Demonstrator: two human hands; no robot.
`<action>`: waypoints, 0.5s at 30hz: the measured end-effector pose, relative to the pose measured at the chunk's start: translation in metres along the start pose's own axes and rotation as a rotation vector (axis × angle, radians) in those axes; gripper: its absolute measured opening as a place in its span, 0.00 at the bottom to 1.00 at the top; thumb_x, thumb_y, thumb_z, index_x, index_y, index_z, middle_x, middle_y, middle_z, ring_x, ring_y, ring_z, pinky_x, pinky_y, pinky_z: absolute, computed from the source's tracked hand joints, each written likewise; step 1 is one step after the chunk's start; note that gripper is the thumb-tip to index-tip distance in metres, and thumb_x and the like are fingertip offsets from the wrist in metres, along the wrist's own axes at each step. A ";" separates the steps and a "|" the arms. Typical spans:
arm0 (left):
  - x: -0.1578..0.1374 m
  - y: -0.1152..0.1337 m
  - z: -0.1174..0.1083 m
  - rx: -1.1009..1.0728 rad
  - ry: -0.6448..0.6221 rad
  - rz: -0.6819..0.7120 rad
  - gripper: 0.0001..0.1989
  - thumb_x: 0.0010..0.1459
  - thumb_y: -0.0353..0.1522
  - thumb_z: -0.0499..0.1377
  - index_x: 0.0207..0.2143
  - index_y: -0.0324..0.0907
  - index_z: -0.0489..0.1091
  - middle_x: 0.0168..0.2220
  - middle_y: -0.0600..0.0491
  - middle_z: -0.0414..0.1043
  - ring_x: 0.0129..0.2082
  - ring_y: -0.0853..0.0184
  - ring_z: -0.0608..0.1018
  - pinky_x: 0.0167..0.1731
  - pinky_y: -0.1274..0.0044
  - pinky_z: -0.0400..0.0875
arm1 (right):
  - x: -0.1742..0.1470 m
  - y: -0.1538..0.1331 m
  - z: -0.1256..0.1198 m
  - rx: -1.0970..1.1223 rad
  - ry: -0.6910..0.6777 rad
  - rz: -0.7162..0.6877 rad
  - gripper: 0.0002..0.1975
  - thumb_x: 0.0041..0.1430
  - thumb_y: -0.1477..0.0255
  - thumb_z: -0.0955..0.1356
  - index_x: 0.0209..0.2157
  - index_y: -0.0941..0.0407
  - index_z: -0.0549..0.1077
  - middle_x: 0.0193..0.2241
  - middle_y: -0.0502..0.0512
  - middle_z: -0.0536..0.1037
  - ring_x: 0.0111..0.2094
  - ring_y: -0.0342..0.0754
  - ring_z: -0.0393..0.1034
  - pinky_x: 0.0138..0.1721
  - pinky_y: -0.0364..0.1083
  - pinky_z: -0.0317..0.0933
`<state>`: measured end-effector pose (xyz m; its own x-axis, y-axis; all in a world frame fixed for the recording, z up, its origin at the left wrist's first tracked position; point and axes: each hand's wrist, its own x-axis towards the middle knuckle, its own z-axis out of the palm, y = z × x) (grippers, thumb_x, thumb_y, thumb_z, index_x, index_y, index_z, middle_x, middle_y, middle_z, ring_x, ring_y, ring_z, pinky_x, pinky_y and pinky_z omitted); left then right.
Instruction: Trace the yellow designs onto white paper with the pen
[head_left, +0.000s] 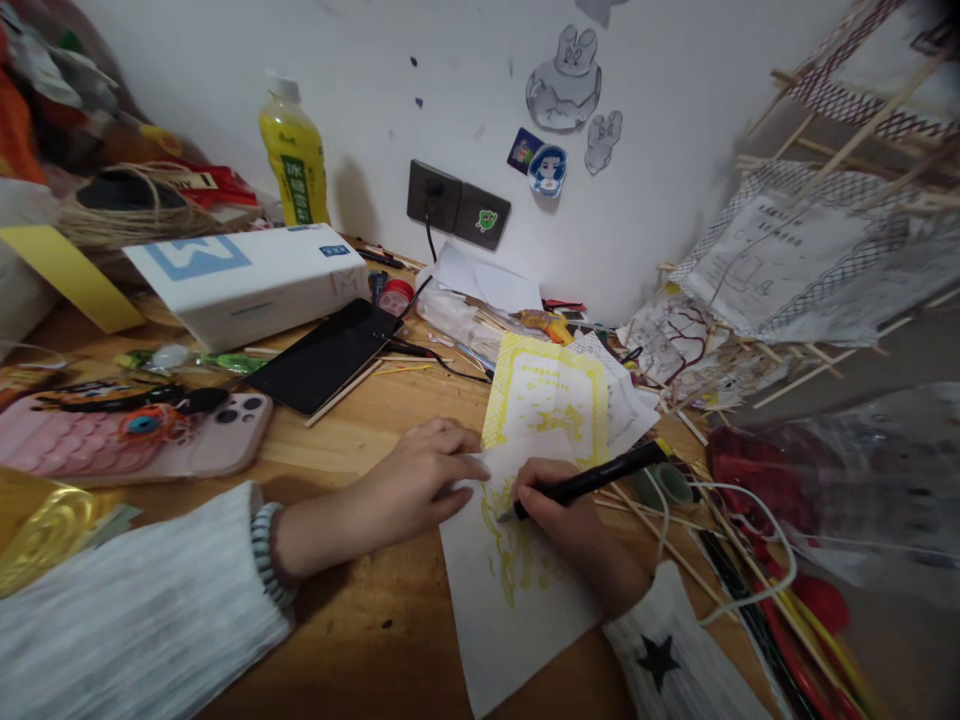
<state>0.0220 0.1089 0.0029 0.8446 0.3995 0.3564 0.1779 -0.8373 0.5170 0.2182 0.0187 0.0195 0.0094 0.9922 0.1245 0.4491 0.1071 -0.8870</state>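
My right hand (553,500) is closed round a black marker (600,477) with a yellow end. The marker's tip rests at or just above a white sheet of paper (495,640) that carries yellow line drawing. Flat on the left edge of that sheet, my left hand (427,475) has its fingers stretched out and holds nothing. Behind the sheet, partly covered by it, lies another paper (555,385) with a yellow patterned border and yellow writing.
A black tablet (330,355), a white box (255,285) and a pink phone (217,435) lie to the left. A yellow drink bottle (294,155) stands behind the box. Thin wooden sticks, a white cable (784,540) and stick-and-paper frames (780,260) crowd the right.
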 end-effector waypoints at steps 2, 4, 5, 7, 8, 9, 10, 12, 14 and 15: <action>0.000 0.000 0.000 -0.003 0.007 0.003 0.13 0.57 0.26 0.61 0.44 0.46 0.76 0.46 0.49 0.71 0.48 0.57 0.70 0.47 0.66 0.64 | 0.000 0.000 0.000 0.011 -0.008 0.008 0.08 0.43 0.72 0.63 0.14 0.55 0.64 0.14 0.46 0.65 0.19 0.42 0.59 0.22 0.40 0.54; 0.000 0.000 0.000 -0.002 0.006 0.005 0.13 0.57 0.27 0.61 0.44 0.46 0.75 0.46 0.49 0.71 0.48 0.57 0.70 0.46 0.66 0.64 | -0.001 -0.001 0.000 0.019 -0.017 0.012 0.08 0.43 0.73 0.63 0.15 0.55 0.65 0.14 0.47 0.65 0.19 0.42 0.59 0.22 0.40 0.55; 0.000 0.000 0.000 0.001 0.003 0.004 0.13 0.57 0.26 0.61 0.44 0.46 0.75 0.46 0.49 0.71 0.48 0.57 0.70 0.46 0.66 0.64 | -0.001 -0.001 0.000 0.021 -0.022 0.011 0.08 0.43 0.73 0.63 0.15 0.55 0.65 0.14 0.47 0.65 0.19 0.42 0.59 0.22 0.40 0.55; -0.001 0.000 0.000 0.008 -0.004 0.001 0.13 0.57 0.26 0.61 0.44 0.46 0.75 0.47 0.49 0.71 0.48 0.57 0.70 0.47 0.66 0.64 | -0.002 -0.001 -0.001 0.022 -0.033 0.012 0.08 0.44 0.73 0.63 0.15 0.55 0.65 0.14 0.47 0.66 0.19 0.42 0.60 0.22 0.40 0.55; -0.001 0.000 0.000 0.008 -0.006 -0.002 0.13 0.57 0.26 0.61 0.44 0.46 0.75 0.47 0.49 0.71 0.48 0.57 0.69 0.47 0.66 0.63 | -0.002 -0.001 0.000 0.022 -0.035 0.013 0.08 0.44 0.73 0.63 0.15 0.55 0.65 0.14 0.47 0.66 0.19 0.42 0.60 0.22 0.40 0.55; -0.001 0.000 0.000 0.007 -0.007 -0.003 0.13 0.57 0.26 0.61 0.44 0.46 0.75 0.47 0.49 0.71 0.48 0.57 0.69 0.47 0.66 0.63 | -0.002 -0.002 0.000 0.025 -0.034 0.015 0.08 0.44 0.73 0.63 0.15 0.55 0.65 0.14 0.47 0.66 0.19 0.42 0.60 0.22 0.40 0.55; 0.000 0.000 0.000 0.005 -0.008 -0.004 0.13 0.57 0.26 0.61 0.45 0.45 0.75 0.46 0.49 0.71 0.48 0.57 0.70 0.47 0.66 0.63 | -0.001 -0.002 0.000 0.029 -0.033 0.016 0.08 0.44 0.73 0.63 0.14 0.55 0.65 0.14 0.47 0.66 0.19 0.42 0.60 0.22 0.40 0.55; 0.000 0.000 0.000 0.007 -0.011 -0.004 0.13 0.57 0.26 0.61 0.45 0.45 0.76 0.46 0.49 0.71 0.48 0.57 0.70 0.47 0.66 0.63 | -0.001 -0.002 0.000 0.040 -0.036 0.018 0.08 0.44 0.73 0.63 0.14 0.55 0.65 0.14 0.47 0.66 0.19 0.42 0.60 0.22 0.40 0.56; 0.000 0.000 0.000 0.014 -0.008 -0.005 0.13 0.57 0.26 0.61 0.44 0.46 0.76 0.46 0.49 0.71 0.48 0.57 0.70 0.47 0.67 0.63 | 0.000 -0.002 0.000 0.050 -0.044 0.021 0.08 0.43 0.73 0.63 0.14 0.55 0.65 0.14 0.47 0.66 0.20 0.42 0.61 0.22 0.40 0.56; 0.000 0.000 0.000 0.017 -0.007 -0.004 0.12 0.57 0.27 0.61 0.44 0.46 0.76 0.46 0.49 0.71 0.48 0.57 0.70 0.47 0.67 0.63 | 0.000 -0.002 0.000 0.055 -0.044 0.024 0.08 0.43 0.73 0.63 0.14 0.55 0.65 0.14 0.47 0.66 0.20 0.42 0.61 0.22 0.40 0.57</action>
<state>0.0217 0.1086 0.0030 0.8475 0.4001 0.3488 0.1895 -0.8419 0.5053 0.2175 0.0182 0.0217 -0.0201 0.9962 0.0848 0.3997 0.0857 -0.9126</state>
